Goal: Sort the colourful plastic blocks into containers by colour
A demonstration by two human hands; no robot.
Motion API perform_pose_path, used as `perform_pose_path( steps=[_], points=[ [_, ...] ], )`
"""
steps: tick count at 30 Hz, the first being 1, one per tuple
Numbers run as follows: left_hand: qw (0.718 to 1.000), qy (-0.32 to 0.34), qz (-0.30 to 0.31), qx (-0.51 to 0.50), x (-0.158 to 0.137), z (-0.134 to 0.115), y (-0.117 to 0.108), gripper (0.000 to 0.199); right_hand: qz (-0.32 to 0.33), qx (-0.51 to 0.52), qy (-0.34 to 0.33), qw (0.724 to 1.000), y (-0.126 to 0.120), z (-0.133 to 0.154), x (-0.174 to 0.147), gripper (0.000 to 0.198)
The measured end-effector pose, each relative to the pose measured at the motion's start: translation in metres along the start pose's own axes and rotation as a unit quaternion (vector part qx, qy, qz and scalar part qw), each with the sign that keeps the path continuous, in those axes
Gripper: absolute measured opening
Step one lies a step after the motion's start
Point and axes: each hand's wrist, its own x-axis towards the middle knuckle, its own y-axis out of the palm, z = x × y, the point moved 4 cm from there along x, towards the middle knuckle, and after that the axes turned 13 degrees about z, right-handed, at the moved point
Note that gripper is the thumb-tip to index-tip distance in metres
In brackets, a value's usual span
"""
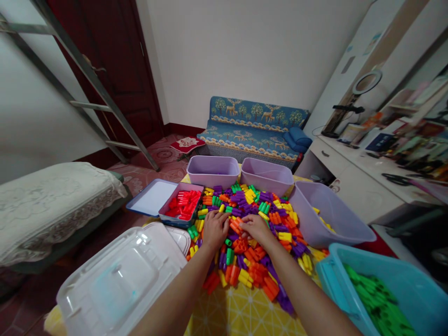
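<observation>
A loose pile of plastic building pieces in orange, purple, yellow and green covers much of the table. On the left side of the pile rests my left hand, palm down, its fingers spread over the pieces. Close beside it, my right hand has its thumb and fingers closed on the edge of an orange plastic piece. To the left, red pieces fill an opened box. Green pieces lie inside a teal bin at the lower right.
Behind the pile stand two lilac bins side by side. A third lilac bin at the right contains some yellow pieces. White plastic lids lie at the left. Beyond the table are a blue sofa and a white cabinet.
</observation>
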Motion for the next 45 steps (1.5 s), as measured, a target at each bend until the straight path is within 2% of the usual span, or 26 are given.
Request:
perform_pose_path(
  steps=[8, 12, 16, 19, 22, 24, 26, 28, 32, 36, 38, 41, 43, 45],
  points=[
    [1.0, 0.001, 0.0, -0.004, 0.0, 0.002, 0.002, 0.029, -0.01, -0.135, -0.04, 0.99, -0.008, 0.023, 0.006, 0.015],
    [1.0, 0.0, -0.001, -0.003, 0.0, 0.002, 0.002, 0.03, -0.029, -0.155, -0.066, 0.985, -0.01, 0.027, 0.01, 0.016],
    [1.0, -0.001, 0.0, -0.005, 0.0, 0.001, 0.001, 0.029, -0.071, -0.107, -0.093, 0.987, -0.014, 0.039, 0.017, 0.009],
    [1.0, -0.001, 0.001, -0.008, 0.0, 0.0, 0.0, 0.029, -0.113, -0.002, -0.148, 0.982, -0.019, 0.059, 0.016, 0.026],
    [1.0, 0.0, 0.003, -0.011, 0.0, 0.0, 0.0, 0.029, -0.143, 0.138, -0.227, 0.953, -0.025, 0.078, 0.01, 0.036],
    [1.0, 0.0, 0.004, -0.008, 0.0, 0.0, 0.0, 0.029, -0.108, 0.083, -0.201, 0.97, -0.024, 0.084, 0.008, 0.029],
    [1.0, 0.0, 0.007, -0.003, 0.0, 0.0, -0.001, 0.028, -0.034, -0.053, -0.126, 0.99, -0.019, 0.082, 0.01, 0.016],
    [1.0, 0.001, 0.007, 0.0, 0.0, 0.0, -0.001, 0.028, 0.026, -0.147, -0.074, 0.986, -0.015, 0.074, 0.01, 0.011],
    [1.0, 0.001, 0.003, -0.004, 0.0, -0.001, -0.002, 0.029, 0.032, -0.172, -0.068, 0.982, -0.014, 0.067, 0.012, 0.02],
    [1.0, -0.002, 0.011, 0.0, 0.0, -0.001, -0.002, 0.028, -0.03, -0.128, -0.101, 0.986, -0.018, 0.08, 0.021, 0.006],
    [1.0, -0.003, 0.01, -0.003, 0.0, -0.001, -0.001, 0.029, -0.077, -0.03, -0.169, 0.982, -0.021, 0.089, 0.023, 0.021],
    [1.0, -0.004, 0.008, -0.007, 0.0, 0.0, 0.0, 0.029, -0.113, 0.167, -0.279, 0.939, -0.022, 0.092, 0.02, 0.04],
    [1.0, -0.004, 0.008, -0.008, 0.001, 0.0, 0.0, 0.029, -0.111, 0.211, -0.282, 0.929, -0.017, 0.083, 0.018, 0.043],
    [1.0, -0.005, 0.007, -0.007, 0.001, 0.0, 0.0, 0.028, -0.104, 0.191, -0.249, 0.944, -0.01, 0.067, 0.016, 0.038]
  ],
)
